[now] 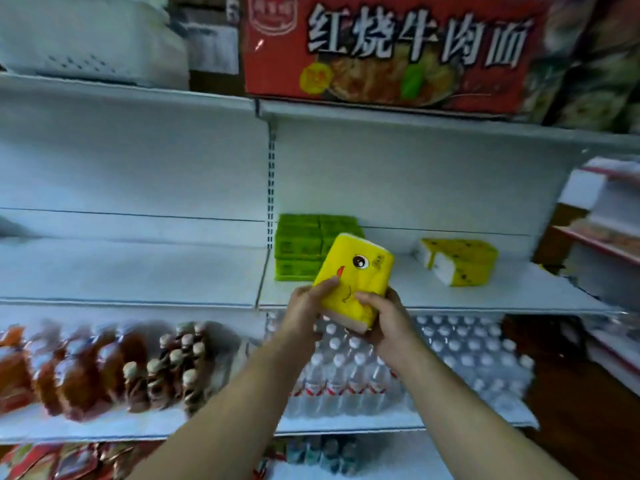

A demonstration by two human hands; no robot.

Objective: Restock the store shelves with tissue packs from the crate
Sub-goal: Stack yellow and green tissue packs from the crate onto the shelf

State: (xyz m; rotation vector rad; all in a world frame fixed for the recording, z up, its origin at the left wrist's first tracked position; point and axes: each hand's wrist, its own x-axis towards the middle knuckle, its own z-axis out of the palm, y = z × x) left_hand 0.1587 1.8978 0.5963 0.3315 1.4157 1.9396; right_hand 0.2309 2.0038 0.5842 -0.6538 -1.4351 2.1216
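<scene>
Tissue pack, yellow with a cartoon eye, sits tilted between your hands, raised just in front of the white shelf edge. Your left hand is curled round its lower left edge. Your right hand cups the lower right corner, fingers wrapped onto the printed face. Just beyond your left hand: stack of green packs. Beyond and to the right of your right hand: second yellow pack, lying on the shelf. Under your wrists: bottled water, one shelf down.
</scene>
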